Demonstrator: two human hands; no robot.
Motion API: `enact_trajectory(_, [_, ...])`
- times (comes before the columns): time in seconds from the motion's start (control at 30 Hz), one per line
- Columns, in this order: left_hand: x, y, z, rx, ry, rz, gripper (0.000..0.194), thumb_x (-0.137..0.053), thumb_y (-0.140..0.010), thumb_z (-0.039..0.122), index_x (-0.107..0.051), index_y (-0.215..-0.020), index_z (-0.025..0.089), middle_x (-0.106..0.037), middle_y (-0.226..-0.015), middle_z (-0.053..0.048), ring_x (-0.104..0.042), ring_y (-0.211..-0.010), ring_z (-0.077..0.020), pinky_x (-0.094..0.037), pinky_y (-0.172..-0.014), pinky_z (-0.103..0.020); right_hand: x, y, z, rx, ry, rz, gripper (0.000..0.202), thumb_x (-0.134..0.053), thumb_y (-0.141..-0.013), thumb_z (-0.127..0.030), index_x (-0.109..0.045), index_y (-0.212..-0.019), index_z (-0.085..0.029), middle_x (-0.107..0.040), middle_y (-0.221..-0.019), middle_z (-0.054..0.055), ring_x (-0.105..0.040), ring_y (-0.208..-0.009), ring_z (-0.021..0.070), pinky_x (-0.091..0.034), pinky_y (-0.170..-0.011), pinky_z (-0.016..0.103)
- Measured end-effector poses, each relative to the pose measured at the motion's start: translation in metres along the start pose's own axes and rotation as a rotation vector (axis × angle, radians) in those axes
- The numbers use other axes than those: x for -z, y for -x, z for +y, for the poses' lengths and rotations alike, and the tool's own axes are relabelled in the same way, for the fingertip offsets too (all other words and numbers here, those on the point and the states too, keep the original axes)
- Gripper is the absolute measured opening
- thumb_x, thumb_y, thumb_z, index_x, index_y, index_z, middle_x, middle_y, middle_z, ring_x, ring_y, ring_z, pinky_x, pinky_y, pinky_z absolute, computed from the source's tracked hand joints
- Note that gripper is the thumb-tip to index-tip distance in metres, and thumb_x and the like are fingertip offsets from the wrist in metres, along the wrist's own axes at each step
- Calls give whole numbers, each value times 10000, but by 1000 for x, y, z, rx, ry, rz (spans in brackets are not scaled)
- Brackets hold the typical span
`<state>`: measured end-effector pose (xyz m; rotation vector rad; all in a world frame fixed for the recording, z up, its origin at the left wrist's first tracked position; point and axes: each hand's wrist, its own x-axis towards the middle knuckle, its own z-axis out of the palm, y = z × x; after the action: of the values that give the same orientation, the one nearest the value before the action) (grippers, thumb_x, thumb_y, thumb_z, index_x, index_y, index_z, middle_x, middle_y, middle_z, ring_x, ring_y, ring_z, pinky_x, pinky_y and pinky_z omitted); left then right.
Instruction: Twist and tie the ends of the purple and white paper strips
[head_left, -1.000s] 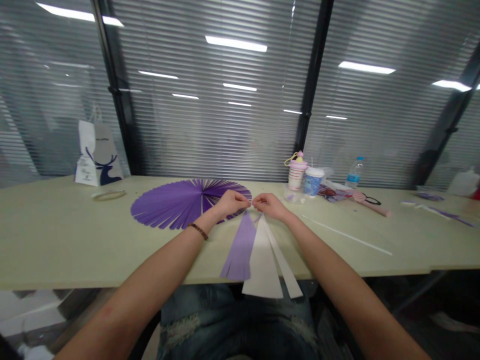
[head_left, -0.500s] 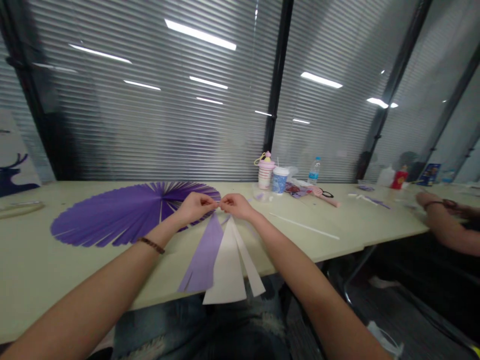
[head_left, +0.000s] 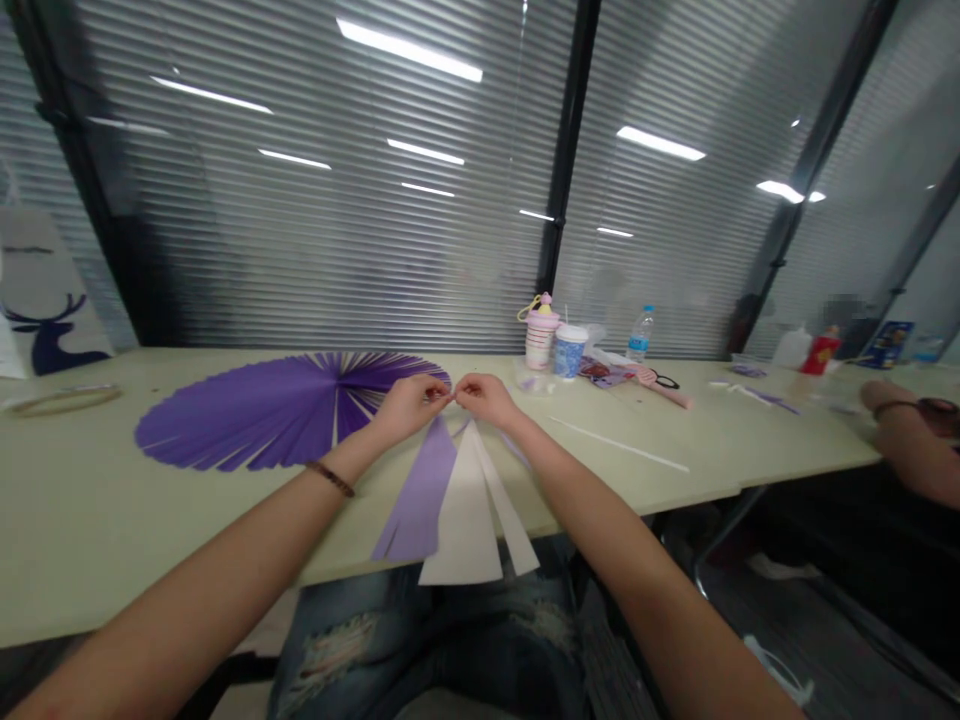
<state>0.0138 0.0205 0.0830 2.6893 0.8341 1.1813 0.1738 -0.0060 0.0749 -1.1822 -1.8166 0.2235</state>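
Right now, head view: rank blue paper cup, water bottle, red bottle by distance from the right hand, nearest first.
From the right hand:
1. Blue paper cup, just beyond it, slightly right.
2. Water bottle, further right, near the blinds.
3. Red bottle, far right end of the table.

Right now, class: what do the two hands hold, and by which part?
Both the left hand and the right hand pinch the bundle of paper strips at its narrow top end, fingertips meeting there.

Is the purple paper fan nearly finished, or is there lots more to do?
Mostly done: the purple fan lies spread on the table. In hand: left hand and right hand pinch the tips of loose strips, purple and white. Those strips lie apart from the fan, so they probably remain to be added.
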Motion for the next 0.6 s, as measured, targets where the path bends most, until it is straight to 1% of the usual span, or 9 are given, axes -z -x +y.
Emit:
enact_trajectory(0.07, [2,1,2,-11,-23,46,246,-509,-703,306,-613,-843,133,-622,-818,-61,-542,-708,-148,-391,-660,-221,-1,-1,3,-8,-25,10,117,-496,-666,-206,-586,-656,-131,-556,-571,-11,-504,-549,88,-382,-538,183])
enact_trajectory(0.13, [4,3,4,-13,-19,61,223,-512,-704,283,-620,-832,136,-621,-814,-58,-542,-717,-148,-390,-671,-222,-1,-2,5,-16,-52,9,119,-486,-671,-199,-580,-658,-127,-551,-561,-10,-508,-534,86,-387,-532,184])
enact_trajectory(0.27, [4,4,3,-25,33,53,206,-498,-719,263,-652,-784,142,-638,-790,-54,-553,-738,-153,-389,-695,-220,-2,-2,5,-27,-94,-9,121,-483,-680,-208,-572,-679,-126,-544,-567,-9,-516,-538,84,-399,-534,183])
enact_trajectory(0.37, [5,3,3,1,63,30,211,-493,-725,253,-659,-791,142,-643,-808,-62,-555,-767,-164,-383,-713,-226,-2,-2,1,-26,-111,-33,119,-477,-688,-205,-565,-680,-125,-543,-573,-7,-517,-537,81,-405,-535,184])
enact_trajectory(0.47, [7,2,5,17,70,-15,196,-491,-724,232,-663,-779,156,-646,-799,-57,-555,-771,-168,-380,-718,-231,-2,-2,-3,-14,-113,-53,111,-479,-693,-194,-563,-681,-122,-546,-565,-6,-518,-527,82,-407,-525,185])
enact_trajectory(0.6, [8,1,10,17,64,-35,173,-498,-704,187,-667,-729,164,-648,-762,-54,-557,-751,-172,-381,-713,-236,-3,-3,-2,9,-95,-67,100,-492,-694,-177,-576,-686,-122,-572,-573,3,-532,-532,88,-413,-519,187])
